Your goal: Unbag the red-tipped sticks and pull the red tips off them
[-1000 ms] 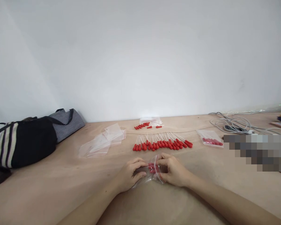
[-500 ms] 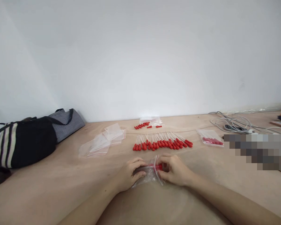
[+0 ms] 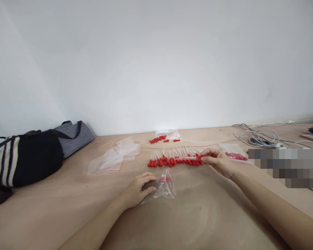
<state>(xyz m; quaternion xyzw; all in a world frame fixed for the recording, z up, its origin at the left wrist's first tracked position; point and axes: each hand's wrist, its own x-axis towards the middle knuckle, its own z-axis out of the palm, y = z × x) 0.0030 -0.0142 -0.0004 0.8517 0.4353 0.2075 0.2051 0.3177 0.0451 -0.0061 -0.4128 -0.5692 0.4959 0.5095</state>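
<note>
My left hand (image 3: pixel 141 189) is closed on the side of a clear zip bag (image 3: pixel 169 191), whose red-lined mouth gapes to the right. A red dropper bulb (image 3: pixel 163 179) shows inside that bag. My right hand (image 3: pixel 219 162) pinches a dropper (image 3: pixel 189 158) by its red rubber bulb, its pale tube pointing left. Below the tube lies a row of droppers (image 3: pixel 160 161), red bulbs toward me and thin tubes toward the wall. My right hand hides the row's right end.
Flat zip bags (image 3: pixel 120 156) lie at the left, beside a black bag (image 3: pixel 39 156). A filled bag of red bulbs (image 3: pixel 234 152) rests at the right, near coiled cables (image 3: pixel 258 133). Loose red bulbs (image 3: pixel 158 139) and another clear bag (image 3: pixel 167 133) lie by the wall.
My right hand has left the zip bag's mouth, moved up and right to the row, and taken hold of a dropper. My left hand has shifted slightly left with the bag.
</note>
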